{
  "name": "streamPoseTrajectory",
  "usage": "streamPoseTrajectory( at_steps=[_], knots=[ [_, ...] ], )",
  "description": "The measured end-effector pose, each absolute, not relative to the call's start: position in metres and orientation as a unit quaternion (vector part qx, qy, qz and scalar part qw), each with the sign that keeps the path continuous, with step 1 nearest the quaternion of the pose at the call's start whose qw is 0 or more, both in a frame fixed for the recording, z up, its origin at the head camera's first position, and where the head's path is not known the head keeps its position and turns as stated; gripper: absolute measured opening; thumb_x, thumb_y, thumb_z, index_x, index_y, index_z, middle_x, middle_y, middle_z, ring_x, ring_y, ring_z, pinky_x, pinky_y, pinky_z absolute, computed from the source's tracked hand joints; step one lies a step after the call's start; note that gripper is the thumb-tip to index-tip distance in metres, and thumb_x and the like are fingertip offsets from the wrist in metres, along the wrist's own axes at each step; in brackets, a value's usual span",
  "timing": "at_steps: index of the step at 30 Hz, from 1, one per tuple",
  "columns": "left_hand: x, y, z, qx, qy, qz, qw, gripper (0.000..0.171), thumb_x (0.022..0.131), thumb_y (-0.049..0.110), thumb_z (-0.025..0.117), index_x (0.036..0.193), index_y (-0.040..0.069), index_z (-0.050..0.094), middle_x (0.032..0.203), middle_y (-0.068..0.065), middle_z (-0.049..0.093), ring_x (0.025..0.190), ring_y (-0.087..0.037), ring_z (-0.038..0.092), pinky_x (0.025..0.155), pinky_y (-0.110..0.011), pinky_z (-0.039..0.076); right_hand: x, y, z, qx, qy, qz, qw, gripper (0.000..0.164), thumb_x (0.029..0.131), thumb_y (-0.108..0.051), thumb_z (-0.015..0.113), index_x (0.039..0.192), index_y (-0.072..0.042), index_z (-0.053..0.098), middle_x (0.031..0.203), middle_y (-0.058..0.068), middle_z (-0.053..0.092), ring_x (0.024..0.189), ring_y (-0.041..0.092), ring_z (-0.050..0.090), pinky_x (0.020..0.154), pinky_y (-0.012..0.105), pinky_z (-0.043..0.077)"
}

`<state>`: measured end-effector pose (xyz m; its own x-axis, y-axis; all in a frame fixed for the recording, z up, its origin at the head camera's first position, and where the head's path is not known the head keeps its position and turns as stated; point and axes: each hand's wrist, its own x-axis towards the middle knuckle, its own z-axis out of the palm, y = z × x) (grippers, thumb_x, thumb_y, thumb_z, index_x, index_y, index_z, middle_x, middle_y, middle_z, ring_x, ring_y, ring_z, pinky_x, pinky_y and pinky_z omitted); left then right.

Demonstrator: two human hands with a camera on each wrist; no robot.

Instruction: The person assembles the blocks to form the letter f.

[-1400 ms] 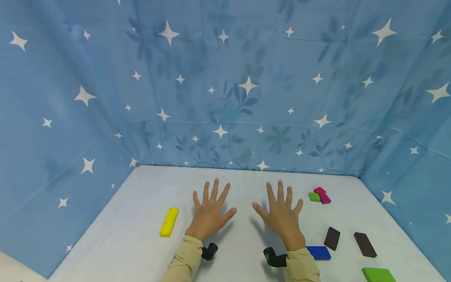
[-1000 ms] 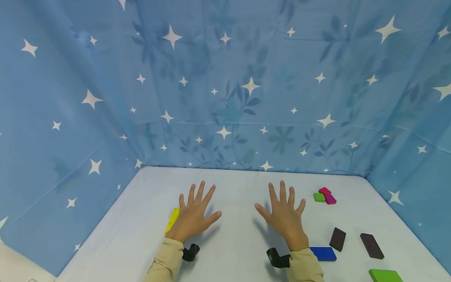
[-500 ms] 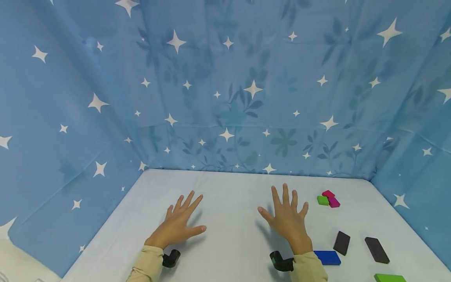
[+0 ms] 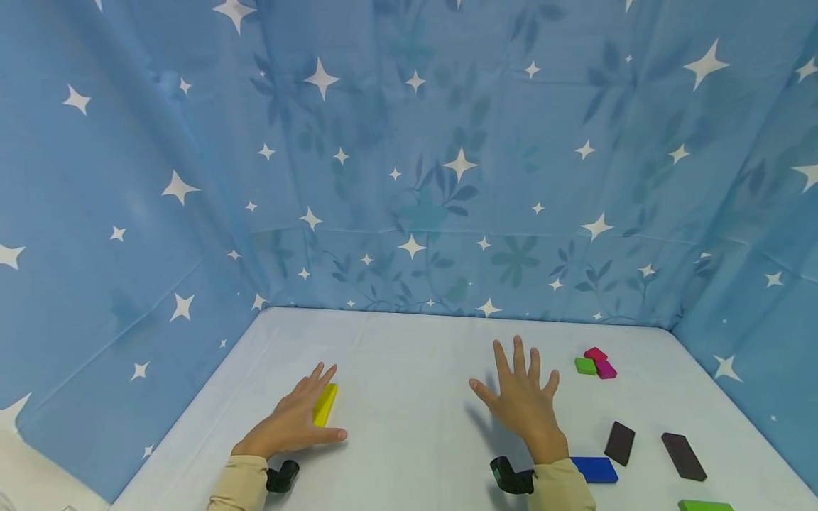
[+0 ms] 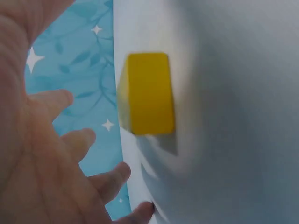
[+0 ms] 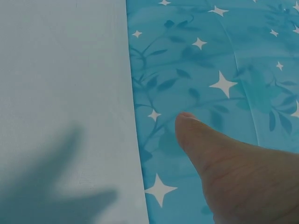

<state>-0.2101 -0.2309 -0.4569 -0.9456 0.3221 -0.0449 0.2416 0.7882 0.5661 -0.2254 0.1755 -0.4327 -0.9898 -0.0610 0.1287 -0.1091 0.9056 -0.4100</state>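
A yellow oblong block [image 4: 325, 405] lies on the white table at the left, partly hidden by my left hand [image 4: 294, 419] in the head view. That hand is spread beside it, thumb apart from the fingers, with nothing held. In the left wrist view the block [image 5: 151, 93] stands out past the palm, and the fingertips [image 5: 122, 171] are apart from it. My right hand [image 4: 525, 404] is spread above the table right of centre, its fingers stretched and holding nothing. Only its thumb [image 6: 210, 154] shows in the right wrist view, with a shadow on the table.
Right of my right hand lie a blue block [image 4: 594, 470], two dark blocks [image 4: 620, 443] [image 4: 684, 456] and a green block [image 4: 706, 505] at the lower edge. Farther back sits a cluster of small green [image 4: 585, 365], red [image 4: 596, 353] and magenta [image 4: 605, 369] pieces. A blue starry curtain [image 4: 409, 177] surrounds the table [image 4: 409, 440].
My left hand has moved left and toward me, from near the middle to beside the yellow block, turning as it goes. The right hand stays nearly still. The view has shifted slightly.
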Motion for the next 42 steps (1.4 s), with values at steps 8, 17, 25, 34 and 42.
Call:
streamPoseTrajectory(
  at_steps=[8, 17, 25, 34, 42],
  knots=[
    [-0.211, -0.242, -0.473, 0.145, 0.931, 0.325, 0.080, 0.115, 0.083, 0.060, 0.085, 0.170, 0.009, 0.030, 0.171, -0.026, 0.029, 0.155, -0.056, 0.023, 0.120, -0.077, 0.015, -0.224, 0.181, -0.433, 0.046, -0.974, 0.219, 0.045, 0.093, 0.102, -0.051, 0.067, 0.169, -0.002, 0.025, 0.174, 0.032, 0.001, 0.155, 0.063, -0.002, 0.111, 0.088, -0.005],
    [-0.212, -0.256, -0.476, 0.163, 0.928, 0.332, 0.054, 0.108, 0.085, 0.053, 0.084, 0.165, 0.001, 0.034, 0.164, -0.034, 0.035, 0.149, -0.060, 0.028, 0.117, -0.078, 0.017, -0.228, 0.178, -0.430, 0.057, -0.972, 0.224, 0.036, 0.091, 0.104, -0.049, 0.065, 0.170, -0.004, 0.022, 0.174, 0.031, -0.002, 0.156, 0.061, -0.004, 0.113, 0.086, -0.003],
    [-0.213, -0.257, -0.484, 0.163, 0.929, 0.327, 0.050, 0.100, 0.088, 0.055, 0.082, 0.164, 0.004, 0.039, 0.164, -0.030, 0.038, 0.149, -0.059, 0.029, 0.114, -0.080, 0.022, -0.224, 0.180, -0.428, 0.055, -0.970, 0.234, 0.044, 0.086, 0.106, -0.040, 0.065, 0.169, -0.001, 0.023, 0.174, 0.032, -0.002, 0.155, 0.061, -0.006, 0.113, 0.086, -0.002],
    [-0.216, -0.250, -0.491, 0.190, 0.927, 0.324, -0.001, 0.094, 0.088, 0.054, 0.082, 0.156, -0.001, 0.048, 0.157, -0.025, 0.049, 0.146, -0.053, 0.039, 0.116, -0.076, 0.025, -0.225, 0.181, -0.428, 0.055, -0.970, 0.234, 0.044, 0.084, 0.106, -0.041, 0.065, 0.169, -0.001, 0.025, 0.174, 0.033, 0.000, 0.155, 0.061, -0.004, 0.113, 0.087, 0.002],
    [-0.215, -0.240, -0.483, 0.168, 0.927, 0.335, 0.031, 0.092, 0.090, 0.053, 0.083, 0.158, 0.002, 0.047, 0.159, -0.024, 0.044, 0.145, -0.049, 0.042, 0.114, -0.072, 0.033, -0.224, 0.181, -0.426, 0.055, -0.968, 0.242, 0.038, 0.085, 0.106, -0.041, 0.064, 0.169, -0.001, 0.024, 0.174, 0.032, -0.002, 0.156, 0.061, -0.006, 0.113, 0.086, 0.001]
  ],
)
